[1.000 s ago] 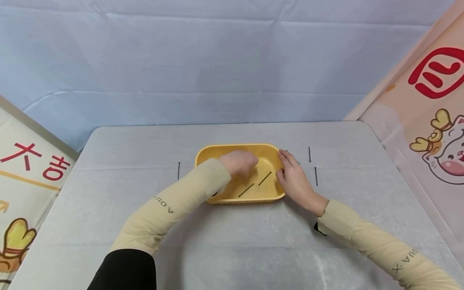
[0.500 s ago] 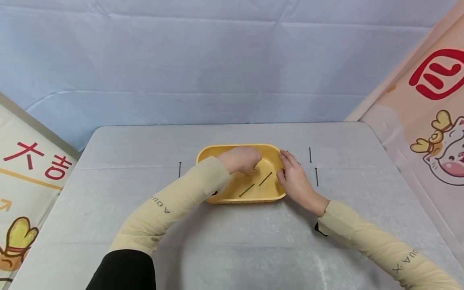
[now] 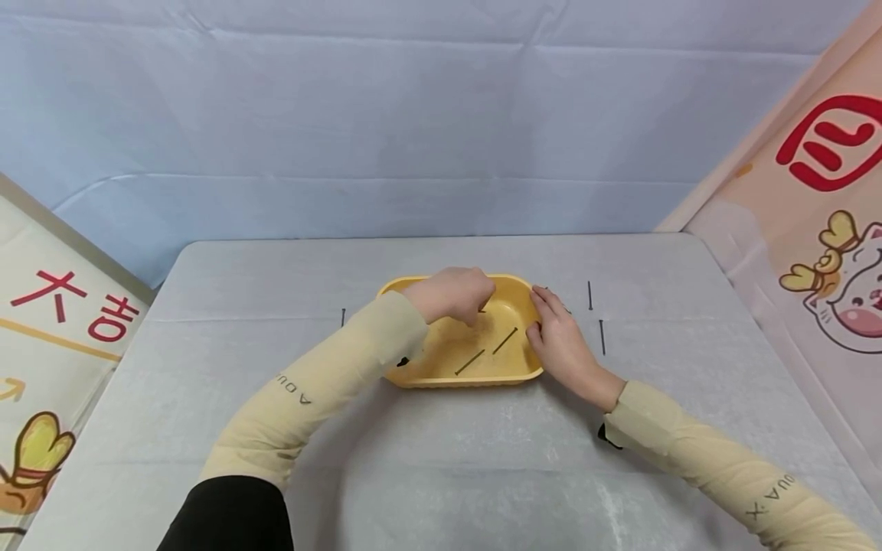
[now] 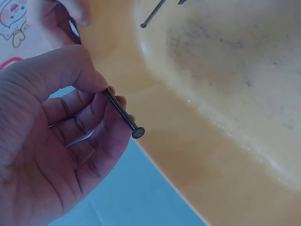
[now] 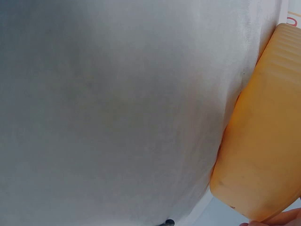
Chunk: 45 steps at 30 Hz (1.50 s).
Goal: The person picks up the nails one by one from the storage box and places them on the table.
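My left hand (image 3: 455, 295) is over the far side of a yellow plastic tray (image 3: 513, 380). In the left wrist view it pinches a dark metal nail (image 4: 122, 112) between thumb and fingers, the flat head sticking out. Two nails lie slanted on the tray floor, a nearer nail (image 3: 469, 362) and a second nail (image 3: 505, 340). My right hand (image 3: 565, 344) holds the tray's right rim, with thumb and fingertips at the edge. Only its fingertips (image 5: 282, 219) show in the right wrist view, against the tray's outer wall (image 5: 263, 136).
On the grey-covered table (image 3: 455, 474), two nails lie right of the tray, a farther nail (image 3: 589, 295) and a nearer nail (image 3: 602, 337). Another nail (image 3: 343, 317) lies at left, partly behind my sleeve. A dark thin thing beside the right fingers is mostly hidden.
My left hand has risen slightly toward the tray's far rim, and the sleeve has shifted a little left. The right hand and the nails in the tray stay put.
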Available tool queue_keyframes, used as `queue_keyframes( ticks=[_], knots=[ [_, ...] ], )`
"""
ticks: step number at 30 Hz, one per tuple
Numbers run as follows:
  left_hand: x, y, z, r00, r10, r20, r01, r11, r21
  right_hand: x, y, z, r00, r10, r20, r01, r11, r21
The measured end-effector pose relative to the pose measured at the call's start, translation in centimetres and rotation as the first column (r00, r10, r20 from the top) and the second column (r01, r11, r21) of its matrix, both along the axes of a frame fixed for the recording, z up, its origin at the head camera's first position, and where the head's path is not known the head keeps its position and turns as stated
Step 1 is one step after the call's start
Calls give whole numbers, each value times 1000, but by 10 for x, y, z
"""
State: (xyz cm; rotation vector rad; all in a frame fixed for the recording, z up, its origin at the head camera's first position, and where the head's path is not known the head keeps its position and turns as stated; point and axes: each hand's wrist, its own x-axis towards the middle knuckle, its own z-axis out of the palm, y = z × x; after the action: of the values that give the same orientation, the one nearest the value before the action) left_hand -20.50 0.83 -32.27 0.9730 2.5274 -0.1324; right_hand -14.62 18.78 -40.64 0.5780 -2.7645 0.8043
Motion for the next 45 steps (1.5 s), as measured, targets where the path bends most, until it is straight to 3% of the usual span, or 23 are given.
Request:
queue_keyframes(
  ticks=[22, 41, 45],
  knots=[
    [-3, -21, 19, 998, 60, 5, -60, 984, 166, 0, 1, -1, 1000, 1, -5, -1, 1000, -5],
    [-12, -50, 23, 990, 122, 74, -140, 932, 334, 0, 1, -1, 1000, -2, -3, 2, 1000, -8],
    [-12, -56, 22, 990, 125, 64, -140, 923, 359, 0, 1, -1, 1000, 1, -11, -1, 1000, -10]
  ],
)
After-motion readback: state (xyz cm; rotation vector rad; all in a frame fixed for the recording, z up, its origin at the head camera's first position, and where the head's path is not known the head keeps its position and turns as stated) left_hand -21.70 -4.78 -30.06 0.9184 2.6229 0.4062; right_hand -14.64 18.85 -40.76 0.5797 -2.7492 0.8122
